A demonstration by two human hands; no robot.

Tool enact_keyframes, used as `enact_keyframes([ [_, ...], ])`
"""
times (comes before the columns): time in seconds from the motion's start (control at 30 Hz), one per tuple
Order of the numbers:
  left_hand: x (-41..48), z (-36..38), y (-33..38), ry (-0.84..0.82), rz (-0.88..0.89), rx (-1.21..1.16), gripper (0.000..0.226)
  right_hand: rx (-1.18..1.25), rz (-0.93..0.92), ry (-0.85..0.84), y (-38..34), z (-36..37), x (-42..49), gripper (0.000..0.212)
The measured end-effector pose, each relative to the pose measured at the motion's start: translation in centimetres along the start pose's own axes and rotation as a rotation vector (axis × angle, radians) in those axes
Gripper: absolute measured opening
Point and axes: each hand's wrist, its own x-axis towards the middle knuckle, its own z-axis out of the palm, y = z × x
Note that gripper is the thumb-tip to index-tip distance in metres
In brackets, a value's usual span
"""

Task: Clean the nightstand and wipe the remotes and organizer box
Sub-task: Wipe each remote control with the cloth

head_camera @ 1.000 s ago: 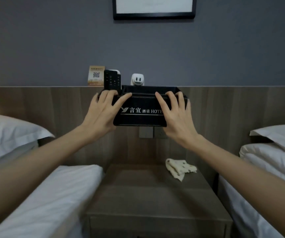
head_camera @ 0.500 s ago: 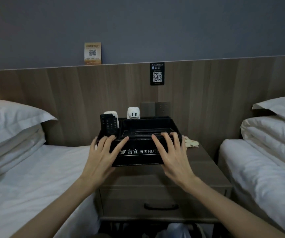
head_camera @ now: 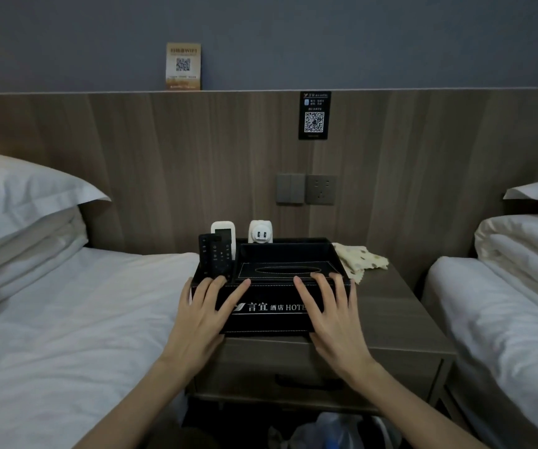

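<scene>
The black organizer box (head_camera: 270, 306) with white hotel lettering stands on the wooden nightstand (head_camera: 393, 306), near its front left. My left hand (head_camera: 202, 315) and my right hand (head_camera: 332, 315) lie flat against its front face, fingers straight and reaching its top edge. Two black remotes (head_camera: 217, 256) and a white remote (head_camera: 224, 229) stand upright in its left compartment. A white plug adapter (head_camera: 261, 232) sticks up behind them. A dotted cream cloth (head_camera: 359, 259) lies crumpled on the nightstand, right of the box.
White beds flank the nightstand, one on the left (head_camera: 67, 319) and one on the right (head_camera: 503, 319), with pillows at the headboard. A switch and socket (head_camera: 321, 189) sit on the wood panel behind. A bag (head_camera: 332, 429) lies under the nightstand drawer (head_camera: 306, 382).
The box was held up high against the wall by both hands. It has come down onto the nightstand, and my hands have stayed on its front.
</scene>
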Motion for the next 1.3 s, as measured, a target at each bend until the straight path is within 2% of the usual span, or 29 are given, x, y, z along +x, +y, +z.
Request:
enact_keyframes([
  [0.27, -0.5, 0.5, 0.8, 0.004, 0.034, -0.010, 0.119, 0.033, -0.067, -0.125, 2.2, 0.1, 0.4, 0.113],
  [0.43, -1.7, 1.5, 2.1, -0.013, -0.027, -0.081, 0.113, 0.063, -0.023, -0.223, 3.0, 0.2, -0.8, 0.112],
  [0.5, -1.7, 1.7, 2.4, -0.015, -0.036, -0.096, 0.110, 0.078, -0.025, -0.222, 3.2, 0.1, -0.6, 0.104],
  [0.57, -1.6, 1.9, 2.4, 0.011, -0.005, -0.097, 0.099, 0.078, -0.015, -0.219, 3.3, 0.1, -0.3, 0.090],
  [0.63, -1.8, 2.0, 2.3, 0.103, 0.024, -0.164, 0.074, 0.095, 0.024, -0.255, 3.4, -0.2, 0.1, 0.083],
  [0.67, -2.0, 1.8, 2.2, 0.166, -0.009, -0.252, 0.060, 0.118, 0.052, -0.291, 3.4, -0.5, 0.3, 0.081],
  [0.73, -2.1, 0.9, 2.1, 0.303, -0.198, -0.472, 0.041, 0.227, 0.130, -0.374, 2.8, -1.0, 0.5, 0.079],
  [0.83, -1.0, -0.2, 0.6, 0.392, -0.490, -0.610, 0.033, 0.595, 0.329, -0.488, 0.3, -2.6, 0.7, 0.087],
  [0.9, 0.4, -0.1, -1.2, 0.358, -0.599, -0.650, 0.032, 0.861, 0.420, -0.567, -1.3, -3.3, 1.1, 0.093],
  [0.97, 2.0, 0.3, -2.9, 0.295, -0.634, -0.683, 0.032, 0.988, 0.454, -0.592, -2.6, -3.5, 1.5, 0.094],
  [1.2, 7.5, 4.0, -7.0, 0.093, -0.613, -0.791, 0.045, 1.147, 0.527, -0.554, -5.5, -2.6, 2.8, 0.100],
  [1.3, 9.5, 4.8, -7.8, 0.010, -0.730, -0.959, 0.047, 1.173, 0.536, -0.565, -5.7, -2.2, 2.9, 0.103],
])
